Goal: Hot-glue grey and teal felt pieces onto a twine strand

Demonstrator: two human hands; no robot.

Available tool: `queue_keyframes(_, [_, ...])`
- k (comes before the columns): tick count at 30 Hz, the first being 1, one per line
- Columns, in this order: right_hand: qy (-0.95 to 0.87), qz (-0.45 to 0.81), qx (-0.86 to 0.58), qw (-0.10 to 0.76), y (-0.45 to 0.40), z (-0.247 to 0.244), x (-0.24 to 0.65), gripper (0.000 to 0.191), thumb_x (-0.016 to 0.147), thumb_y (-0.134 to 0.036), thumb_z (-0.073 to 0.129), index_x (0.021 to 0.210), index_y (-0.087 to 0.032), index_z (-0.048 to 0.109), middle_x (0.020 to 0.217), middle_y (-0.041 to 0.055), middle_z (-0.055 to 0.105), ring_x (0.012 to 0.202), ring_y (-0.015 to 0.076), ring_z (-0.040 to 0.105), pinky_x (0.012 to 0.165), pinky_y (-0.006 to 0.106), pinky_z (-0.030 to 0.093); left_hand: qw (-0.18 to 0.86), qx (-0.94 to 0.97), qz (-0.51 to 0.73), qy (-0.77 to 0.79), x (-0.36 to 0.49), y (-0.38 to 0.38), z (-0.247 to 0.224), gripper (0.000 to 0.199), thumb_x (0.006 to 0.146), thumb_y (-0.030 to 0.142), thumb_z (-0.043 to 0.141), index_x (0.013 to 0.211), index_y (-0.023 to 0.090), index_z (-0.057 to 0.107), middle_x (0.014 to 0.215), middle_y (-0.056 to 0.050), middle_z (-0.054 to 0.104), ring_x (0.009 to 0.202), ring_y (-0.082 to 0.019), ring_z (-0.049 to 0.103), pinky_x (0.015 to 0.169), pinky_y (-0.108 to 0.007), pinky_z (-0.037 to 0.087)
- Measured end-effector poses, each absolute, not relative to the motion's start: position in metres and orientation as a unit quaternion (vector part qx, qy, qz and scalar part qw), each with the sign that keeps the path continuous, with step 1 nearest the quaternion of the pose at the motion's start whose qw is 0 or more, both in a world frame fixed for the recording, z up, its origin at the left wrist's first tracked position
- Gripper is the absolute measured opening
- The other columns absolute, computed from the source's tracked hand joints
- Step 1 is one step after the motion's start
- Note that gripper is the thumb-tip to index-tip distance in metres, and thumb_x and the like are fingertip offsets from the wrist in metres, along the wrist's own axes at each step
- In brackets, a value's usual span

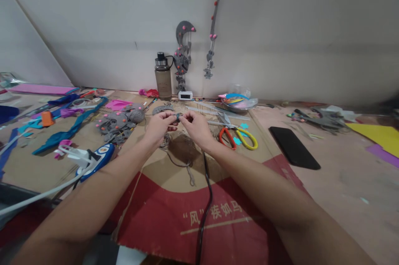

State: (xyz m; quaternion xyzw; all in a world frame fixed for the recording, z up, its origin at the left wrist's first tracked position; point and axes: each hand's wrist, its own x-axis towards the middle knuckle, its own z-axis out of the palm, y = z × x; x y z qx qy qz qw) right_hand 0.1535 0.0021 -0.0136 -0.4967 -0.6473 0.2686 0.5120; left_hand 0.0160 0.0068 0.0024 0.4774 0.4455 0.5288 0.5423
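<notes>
Both hands meet above the cardboard sheet (168, 177), fingertips pinched close together. A small dark teal piece (177, 117) sits between them, held by my left hand (161, 127) and my right hand (195, 127). Its shape is too small to make out. Grey yarn (177, 164) trails below the hands onto the cardboard and ends in a loop. Just right of my right hand lie scissors (238, 134) with one red and one yellow handle, beside small light-blue flower cutouts (244, 126).
Left are grey felt pieces (116, 123), a blue-and-white power strip (96, 161) and blue felt (67, 136). A bottle (163, 80) and small clock (185, 95) stand behind. A black phone (294, 147) lies right. A black cable (208, 190) crosses the cardboard. Grey ornaments (182, 63) hang on the wall.
</notes>
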Motion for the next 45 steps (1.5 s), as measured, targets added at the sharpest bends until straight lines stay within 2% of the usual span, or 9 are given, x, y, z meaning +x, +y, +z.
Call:
queue_keyframes(6, [-0.632, 0.290, -0.489, 0.526, 0.004, -0.014, 0.154, 0.016, 0.075, -0.035, 0.056, 0.079, -0.019, 0.059, 0.061, -0.0042, 0.050, 0.055, 0.0112, 0.041, 0.055, 0.025, 0.032, 0.581, 0.478, 0.504, 0.426, 0.014, 0.009, 0.001, 0.025, 0.057, 0.029, 0.078, 0.070, 0.013, 0.063, 0.066, -0.001, 0.061, 0.057, -0.008, 0.056, 0.053, -0.020, 0.048])
queue_keyframes(17, [-0.538, 0.413, -0.468, 0.567, 0.011, -0.025, 0.152, 0.019, 0.071, -0.037, 0.050, 0.067, -0.019, 0.053, 0.059, -0.0046, 0.048, 0.053, 0.0097, 0.039, 0.054, 0.023, 0.033, 0.611, 0.502, 0.478, 0.382, 0.014, 0.013, -0.006, 0.036, 0.055, 0.026, 0.083, 0.084, 0.014, 0.066, 0.078, -0.002, 0.065, 0.065, -0.009, 0.062, 0.060, -0.020, 0.050])
queue_keyframes(26, [-0.576, 0.379, -0.482, 0.541, 0.007, -0.029, 0.146, 0.014, 0.073, -0.031, 0.054, 0.068, -0.018, 0.056, 0.059, -0.0042, 0.051, 0.056, 0.0103, 0.042, 0.055, 0.023, 0.033, 0.523, 0.529, 0.483, 0.461, 0.014, 0.010, -0.007, 0.034, 0.056, 0.037, 0.080, 0.076, 0.014, 0.066, 0.069, -0.003, 0.065, 0.057, -0.011, 0.061, 0.045, -0.018, 0.042])
queue_keyframes(32, [-0.606, 0.367, -0.487, 0.511, 0.004, -0.028, 0.145, 0.020, 0.078, -0.029, 0.055, 0.095, -0.018, 0.059, 0.069, -0.0035, 0.056, 0.061, 0.0105, 0.048, 0.060, 0.023, 0.038, 0.457, 0.537, 0.517, 0.486, 0.001, 0.026, -0.019, 0.033, 0.059, 0.039, 0.077, 0.077, 0.014, 0.066, 0.067, -0.003, 0.064, 0.056, -0.012, 0.060, 0.041, -0.017, 0.037])
queue_keyframes(36, [-0.635, 0.373, -0.475, 0.483, 0.007, -0.024, 0.151, 0.016, 0.082, -0.027, 0.052, 0.080, -0.017, 0.063, 0.073, -0.0014, 0.060, 0.068, 0.0106, 0.051, 0.066, 0.023, 0.039, 0.440, 0.484, 0.578, 0.487, -0.010, 0.042, -0.026, 0.029, 0.057, 0.033, 0.077, 0.074, 0.014, 0.064, 0.065, -0.001, 0.061, 0.054, -0.010, 0.058, 0.041, -0.016, 0.036])
queue_keyframes(38, [-0.621, 0.400, -0.469, 0.484, 0.007, -0.017, 0.157, 0.018, 0.083, -0.027, 0.051, 0.077, -0.017, 0.064, 0.067, -0.0024, 0.056, 0.064, 0.0096, 0.049, 0.062, 0.022, 0.037, 0.448, 0.445, 0.614, 0.473, -0.015, 0.048, -0.026, 0.027, 0.056, 0.030, 0.076, 0.073, 0.015, 0.063, 0.063, 0.000, 0.060, 0.054, -0.010, 0.057, 0.040, -0.015, 0.034])
queue_keyframes(41, [-0.575, 0.505, -0.446, 0.465, 0.003, -0.001, 0.169, 0.020, 0.083, -0.032, 0.051, 0.079, -0.017, 0.063, 0.053, -0.0069, 0.038, 0.047, 0.0070, 0.031, 0.046, 0.020, 0.025, 0.466, 0.400, 0.660, 0.433, -0.023, 0.056, -0.022, 0.024, 0.054, 0.023, 0.074, 0.071, 0.015, 0.060, 0.061, 0.002, 0.057, 0.052, -0.009, 0.056, 0.038, -0.015, 0.032])
queue_keyframes(43, [-0.556, 0.573, -0.404, 0.446, -0.004, 0.012, 0.179, 0.018, 0.082, -0.033, 0.054, 0.079, -0.016, 0.061, 0.051, -0.0092, 0.028, 0.044, 0.0060, 0.021, 0.042, 0.020, 0.016, 0.473, 0.381, 0.674, 0.421, -0.029, 0.059, -0.019, 0.021, 0.056, 0.020, 0.072, 0.072, 0.015, 0.059, 0.060, 0.002, 0.057, 0.051, -0.009, 0.056, 0.037, -0.014, 0.031])
queue_keyframes(45, [-0.554, 0.615, -0.348, 0.441, -0.014, 0.028, 0.191, 0.016, 0.080, -0.032, 0.057, 0.079, -0.016, 0.060, 0.053, -0.0092, 0.028, 0.045, 0.0051, 0.019, 0.042, 0.019, 0.014, 0.477, 0.359, 0.684, 0.419, -0.033, 0.063, -0.017, 0.018, 0.058, 0.018, 0.070, 0.073, 0.015, 0.059, 0.062, 0.002, 0.059, 0.051, -0.008, 0.056, 0.037, -0.014, 0.031])
